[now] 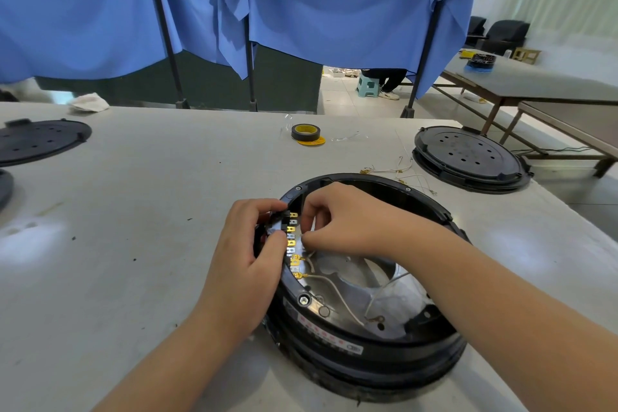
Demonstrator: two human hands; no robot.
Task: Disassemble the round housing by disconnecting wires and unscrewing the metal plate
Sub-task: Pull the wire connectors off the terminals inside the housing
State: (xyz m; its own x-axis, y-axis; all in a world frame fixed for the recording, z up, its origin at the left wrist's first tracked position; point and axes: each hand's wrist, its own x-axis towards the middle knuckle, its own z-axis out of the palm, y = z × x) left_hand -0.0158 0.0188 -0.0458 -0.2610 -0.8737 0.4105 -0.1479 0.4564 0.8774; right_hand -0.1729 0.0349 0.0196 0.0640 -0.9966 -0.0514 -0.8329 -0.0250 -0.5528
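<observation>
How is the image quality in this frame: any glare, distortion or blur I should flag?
Head view: strong wide-angle bending at the edges, so the table rim curves; soft glare patches on the tabletop; bright reflection on the metal plate inside the round housing; both hands, left hand and right hand, stay sharp.

Red printed characters on a white label [319,331] stuck to the near outer wall of the round housing [384,365], too blurred to read. Beside it, a small white oval mark [355,349] on the same wall, likewise illegible. Yellow markings along the terminal strip [293,244] at the housing's left rim, not legible as letters.
</observation>
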